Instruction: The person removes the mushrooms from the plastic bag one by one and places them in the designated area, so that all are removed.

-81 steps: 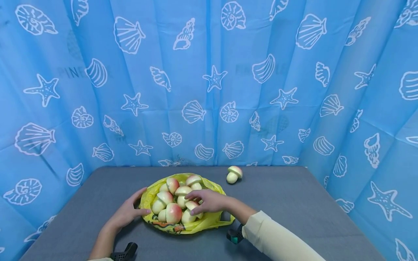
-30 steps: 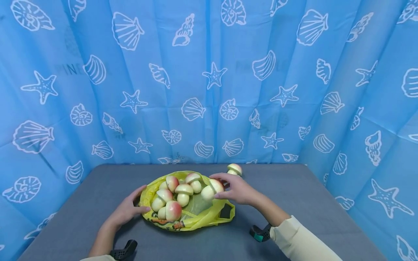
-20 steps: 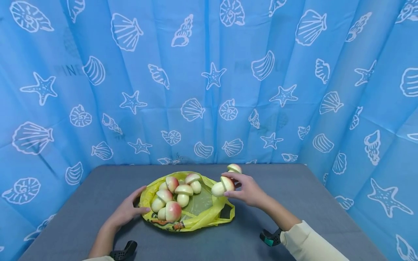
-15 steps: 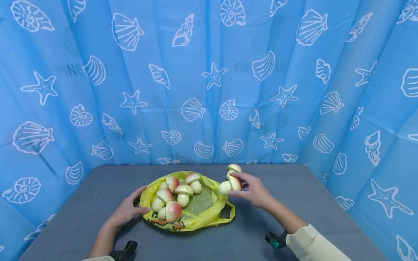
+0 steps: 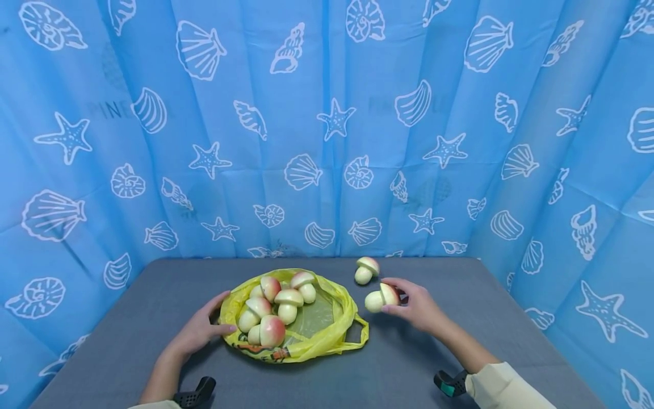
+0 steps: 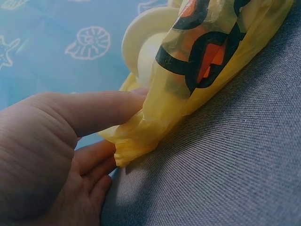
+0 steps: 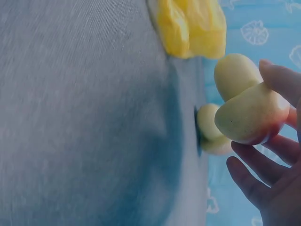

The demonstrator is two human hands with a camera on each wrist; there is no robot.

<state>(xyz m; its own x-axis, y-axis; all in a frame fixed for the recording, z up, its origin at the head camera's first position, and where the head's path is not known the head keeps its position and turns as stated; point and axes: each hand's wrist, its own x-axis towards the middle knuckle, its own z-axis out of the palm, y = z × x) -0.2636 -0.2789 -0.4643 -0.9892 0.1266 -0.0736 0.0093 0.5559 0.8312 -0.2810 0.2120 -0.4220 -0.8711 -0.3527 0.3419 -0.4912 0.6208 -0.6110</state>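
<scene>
A toy mushroom [image 5: 382, 298] with a cream stem and pink-tinged cap is pinched by its cap between the thumb and fingers of my right hand [image 5: 416, 307]. In the right wrist view this mushroom [image 7: 251, 110] hangs above the table, its stem pointing away from the palm. My left hand [image 5: 199, 329] holds the left edge of an opened yellow plastic bag [image 5: 334, 341]. The left wrist view has the thumb against the bag [image 6: 164, 108] and the other fingers behind it. Several similar mushrooms [image 5: 288, 304] lie inside the bag, mostly toward its left side.
Another mushroom [image 5: 365, 270] stands on the grey table [image 5: 409, 363] near the back edge, just behind the held one. A bag handle loop [image 5: 360, 335] spreads out on the right. Behind the table hangs a blue curtain [image 5: 332, 187] with shell prints.
My right hand has taken a mushroom from the right part of the bag and carried it right, past the rim and over the table. My left hand has stayed at the bag.
</scene>
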